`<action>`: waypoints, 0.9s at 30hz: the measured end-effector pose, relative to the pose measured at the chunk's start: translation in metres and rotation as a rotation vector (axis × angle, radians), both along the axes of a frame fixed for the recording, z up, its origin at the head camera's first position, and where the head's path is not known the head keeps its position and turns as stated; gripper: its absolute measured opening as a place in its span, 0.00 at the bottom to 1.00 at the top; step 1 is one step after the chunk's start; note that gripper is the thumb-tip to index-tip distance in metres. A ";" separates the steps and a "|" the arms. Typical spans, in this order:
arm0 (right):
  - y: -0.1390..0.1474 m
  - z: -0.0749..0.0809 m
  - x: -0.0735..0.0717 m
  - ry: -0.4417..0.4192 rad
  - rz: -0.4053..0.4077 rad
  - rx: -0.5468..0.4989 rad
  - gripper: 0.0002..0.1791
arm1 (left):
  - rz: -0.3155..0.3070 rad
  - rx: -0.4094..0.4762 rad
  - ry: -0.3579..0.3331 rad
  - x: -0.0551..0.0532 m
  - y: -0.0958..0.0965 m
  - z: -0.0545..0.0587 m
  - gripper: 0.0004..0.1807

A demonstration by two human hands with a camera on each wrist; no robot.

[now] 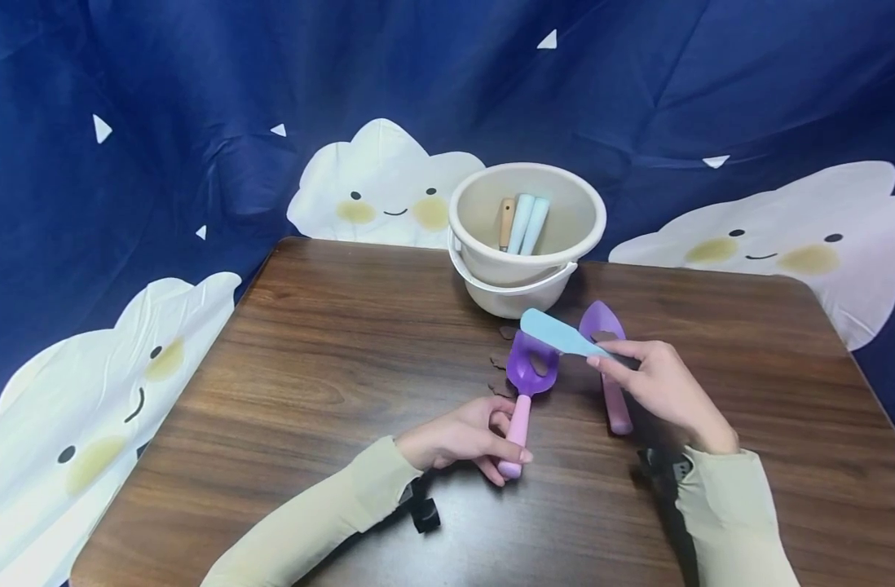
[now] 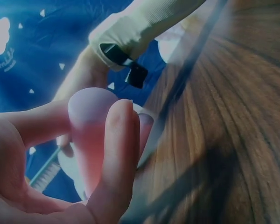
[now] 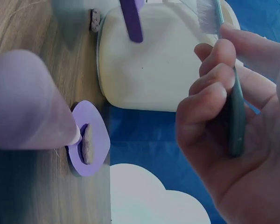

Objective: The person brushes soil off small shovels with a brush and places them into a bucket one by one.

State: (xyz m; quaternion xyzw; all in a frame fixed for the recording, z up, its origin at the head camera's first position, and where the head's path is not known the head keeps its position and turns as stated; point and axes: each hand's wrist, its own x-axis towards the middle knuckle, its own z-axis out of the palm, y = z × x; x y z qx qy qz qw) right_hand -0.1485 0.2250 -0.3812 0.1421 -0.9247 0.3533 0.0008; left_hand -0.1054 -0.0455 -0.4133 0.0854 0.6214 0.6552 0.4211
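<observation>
Shows, on a dark brown wood-grain bench [image 1: 330,326], a person at work with both arms reaching in. Has the left-hand grip [image 1: 465,432] curled round the pink handle of a purple plastic scoop [image 1: 521,377], blade pointing away. Has the right-hand grip [image 1: 671,387] pinching a light-blue brush with white bristles [image 1: 557,333] above the scoop's far end; cannot tell if touching. Shows, beside the scoop, dark crumbly scraps [image 1: 507,333] on the bench; near the right-hand grip, a second purple trowel with a pink handle [image 1: 615,395], bearing a grey-brown lump [image 3: 87,144]. Includes, behind, a cream plastic bucket [image 1: 491,271] with tool handles [image 1: 522,222] inside.

Could scatter scraps past the scoop if brushed too hard. Could spill the lump if knocking the trowel with the low right wrist. Might roll the scoop sideways if gripped loosely near the handle's end.
</observation>
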 end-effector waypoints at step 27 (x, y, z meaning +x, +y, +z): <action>-0.027 0.008 0.005 -0.101 0.103 -0.067 0.17 | 0.111 -0.059 -0.039 0.021 -0.041 0.006 0.34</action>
